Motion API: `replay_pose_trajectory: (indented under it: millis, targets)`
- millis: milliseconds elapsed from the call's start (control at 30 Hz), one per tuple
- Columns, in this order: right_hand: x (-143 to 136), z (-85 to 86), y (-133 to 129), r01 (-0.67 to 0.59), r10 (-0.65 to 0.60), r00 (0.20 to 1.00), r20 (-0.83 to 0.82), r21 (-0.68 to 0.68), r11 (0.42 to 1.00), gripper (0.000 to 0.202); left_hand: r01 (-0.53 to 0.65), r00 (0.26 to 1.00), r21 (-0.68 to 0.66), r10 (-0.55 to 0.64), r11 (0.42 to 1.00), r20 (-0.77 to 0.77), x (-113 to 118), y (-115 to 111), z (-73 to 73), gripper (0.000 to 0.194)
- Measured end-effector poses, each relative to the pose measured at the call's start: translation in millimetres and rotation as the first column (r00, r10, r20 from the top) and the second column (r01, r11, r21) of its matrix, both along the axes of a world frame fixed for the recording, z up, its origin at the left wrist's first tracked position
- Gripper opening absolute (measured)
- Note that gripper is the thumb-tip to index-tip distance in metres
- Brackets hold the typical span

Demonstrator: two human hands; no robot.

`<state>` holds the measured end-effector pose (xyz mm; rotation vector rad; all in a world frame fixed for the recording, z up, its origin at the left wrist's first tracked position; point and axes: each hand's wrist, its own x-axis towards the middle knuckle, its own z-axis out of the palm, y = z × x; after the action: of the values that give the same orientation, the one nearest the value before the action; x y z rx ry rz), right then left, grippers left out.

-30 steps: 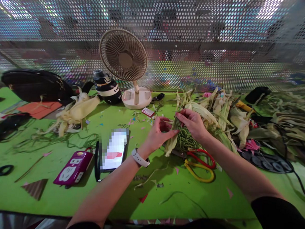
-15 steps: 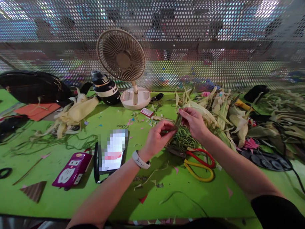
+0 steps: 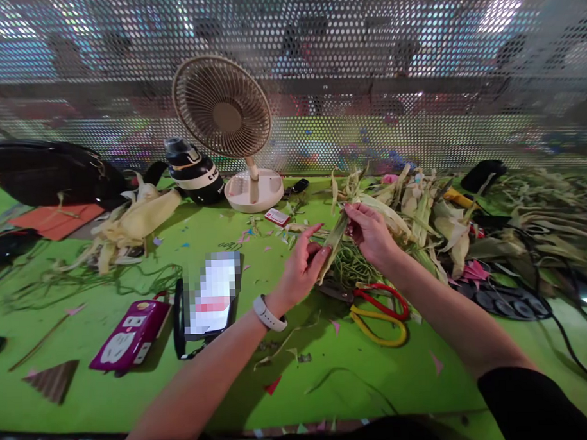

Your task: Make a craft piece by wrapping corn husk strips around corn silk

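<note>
A strip of green corn husk slants down from my right hand. The fingertips of that hand are pinched on its upper end. My left hand, with a white band on the wrist, is at the strip's left edge. Its index finger is stretched out and apart from the thumb, whose tip touches or nearly touches the husk. Below the husk lies a tangle of green string. Scissors with one red and one yellow handle lie on the green table just under my hands.
A heap of corn husks spreads to the right, near a black cable. To the left are a lit phone, a purple case and a pale husk bundle. A fan and black bottle stand behind.
My left fingers have opened from the husk strip and shifted slightly left. The strip now shows wider and flatter. My right hand keeps its pinch, and the whole view has shifted a little.
</note>
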<state>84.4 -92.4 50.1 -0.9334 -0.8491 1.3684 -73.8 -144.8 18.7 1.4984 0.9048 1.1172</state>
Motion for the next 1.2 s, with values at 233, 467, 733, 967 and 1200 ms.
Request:
replay_pose_trajectory:
  millis: [233,467,733,967,1200]
  targets:
    - [1.0,2.6,-0.7,0.027,-0.035,0.997,0.065,0.109,0.994,0.038,-0.098,0.993,-0.062,0.102,0.993,0.054,4.0,-1.3,-0.3,0.028]
    - [-0.4,-0.4,-2.4,0.034,-0.079,0.977,0.197,0.219,0.975,0.034,-0.010,0.999,-0.181,0.016,0.983,0.032,2.0,0.4,-1.2,0.035]
    - [-2.6,0.8,-5.4,0.032,-0.067,0.986,0.153,0.222,0.974,0.030,-0.052,0.988,0.027,0.055,0.998,-0.147,0.7,-6.6,0.1,0.029]
    - [-0.7,4.1,-4.2,0.043,-0.071,0.987,0.145,0.190,0.981,0.031,-0.043,0.989,-0.201,0.070,0.979,0.128,3.0,-1.3,-5.4,0.035]
    - [5.5,6.9,0.9,0.034,-0.057,0.988,0.144,0.157,0.987,0.031,0.068,0.991,-0.237,-0.039,0.969,0.127,-0.8,5.7,-9.2,0.034]
